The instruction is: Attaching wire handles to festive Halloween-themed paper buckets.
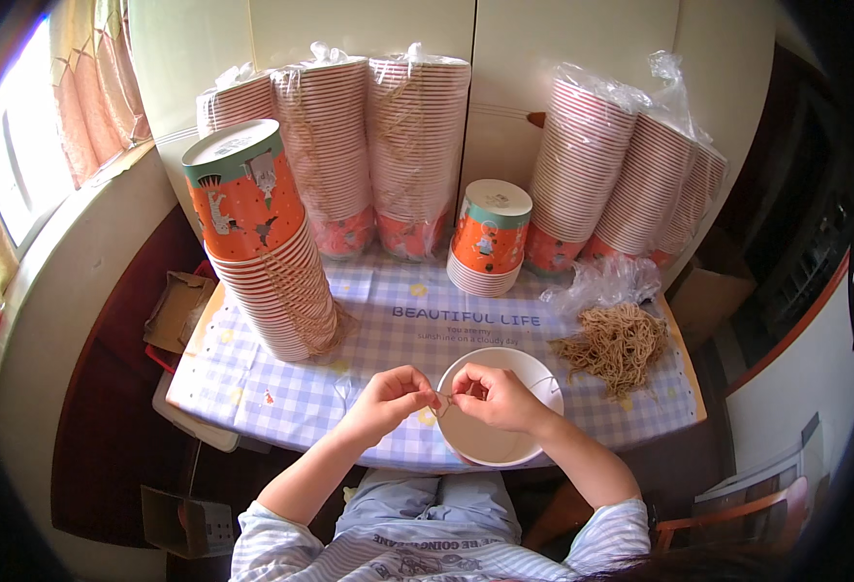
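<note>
My left hand (pixel 393 400) and my right hand (pixel 497 396) meet over the near edge of the table, both closed in a pinch. Between their fingertips runs a thin pale string (pixel 443 402), partly hidden by the fingers. Right under my right hand stands a paper bucket (pixel 490 448) with a white inside, mouth up. A thin strand crosses its right rim; where it leads inside I cannot tell. To the right of the bucket lies a tangled heap of tan string (pixel 619 351).
A tall stack of orange paper buckets (pixel 267 281), mouths down, with string draped on it, rises at the left. A shorter stack (pixel 490 242) stands at centre back. Plastic-wrapped stacks (pixel 417 145) line the wall. A crumpled plastic bag (pixel 606 283) lies behind the string heap on the checked tablecloth (pixel 291 412).
</note>
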{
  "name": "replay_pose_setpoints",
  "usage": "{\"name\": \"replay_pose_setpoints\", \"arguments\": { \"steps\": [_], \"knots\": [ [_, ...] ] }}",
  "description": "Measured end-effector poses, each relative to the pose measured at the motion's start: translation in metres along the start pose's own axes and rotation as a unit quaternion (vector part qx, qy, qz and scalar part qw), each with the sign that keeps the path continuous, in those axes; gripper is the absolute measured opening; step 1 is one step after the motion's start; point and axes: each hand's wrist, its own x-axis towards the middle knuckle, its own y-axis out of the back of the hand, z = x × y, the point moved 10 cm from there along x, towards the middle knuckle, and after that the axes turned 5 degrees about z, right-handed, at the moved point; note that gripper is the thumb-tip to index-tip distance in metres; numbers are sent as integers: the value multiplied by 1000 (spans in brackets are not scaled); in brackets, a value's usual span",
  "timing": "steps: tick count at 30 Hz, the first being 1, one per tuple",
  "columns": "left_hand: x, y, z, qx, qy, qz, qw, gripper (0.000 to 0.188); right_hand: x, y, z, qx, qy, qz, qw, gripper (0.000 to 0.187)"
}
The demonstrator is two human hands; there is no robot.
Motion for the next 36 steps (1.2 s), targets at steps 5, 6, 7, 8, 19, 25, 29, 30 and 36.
{"name": "replay_pose_setpoints", "arguments": {
  "steps": [5,6,7,8,19,25,29,30,36],
  "knots": [
    [1,18,-14,-34,54,31,997,6,-1,2,0,-4,-1,3,1000,4],
    [1,25,-18,-26,63,48,997,6,0,2,-1,-6,1,3,1000,5],
    [1,31,-22,-17,71,65,995,6,0,1,-2,-8,3,3,1000,5],
    [1,32,-26,-17,71,66,995,6,0,1,-2,-7,3,2,1000,5],
    [-15,-1,35,388,-185,111,896,11,1,6,-1,23,-1,20,1000,4],
    [-17,-30,40,483,-259,97,831,15,1,6,-4,46,-3,24,999,5],
    [-14,-25,36,445,-265,103,849,13,1,4,-4,71,1,15,997,2],
    [-15,-27,40,445,-265,101,850,13,1,5,-3,66,-4,16,998,2],
    [-3,-8,3,229,-87,80,966,13,0,4,-6,84,-5,8,996,3]
  ]
}}
